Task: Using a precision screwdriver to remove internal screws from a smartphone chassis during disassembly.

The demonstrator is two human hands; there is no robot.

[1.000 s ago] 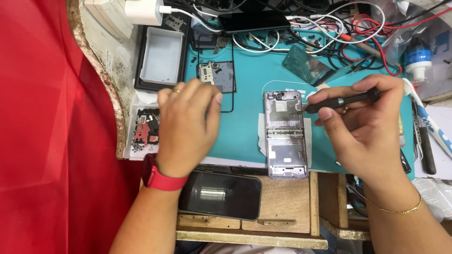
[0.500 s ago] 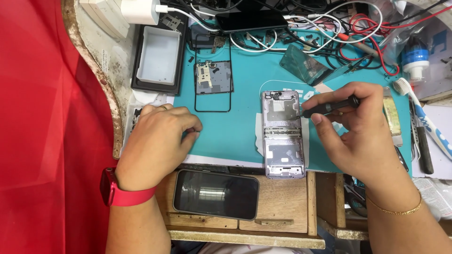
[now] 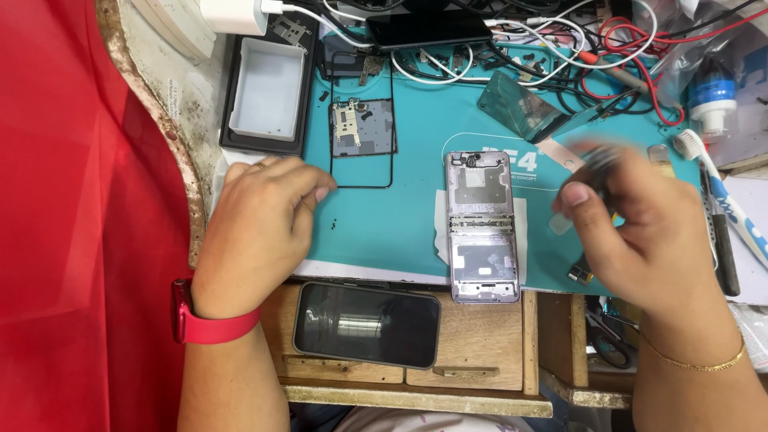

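Observation:
An opened lilac folding phone frame (image 3: pixel 480 228) lies lengthwise on the teal work mat (image 3: pixel 400 216). My right hand (image 3: pixel 632 232) is just right of it, fingers closed around a dark tool (image 3: pixel 596 164) that is blurred by motion. My left hand (image 3: pixel 256 228) rests at the mat's left edge with fingers curled, a ring on one finger and a red wrist band (image 3: pixel 210 320) behind it; whether it pinches something small I cannot tell. A thin black frame with a small grey circuit part (image 3: pixel 364 128) lies beyond my left hand.
A dark smartphone (image 3: pixel 366 324) lies screen-up on the wooden ledge in front. A white tray (image 3: pixel 268 88) in a black holder sits at the back left. Tangled cables (image 3: pixel 560 40), a white charger (image 3: pixel 232 14), a blue-capped bottle (image 3: pixel 710 96), a toothbrush (image 3: pixel 724 196). Red cloth fills the left.
My left hand slid left and toward me, from the mat's middle to its left edge. My right hand pulled the dark tool away from the phone frame's top, to the right.

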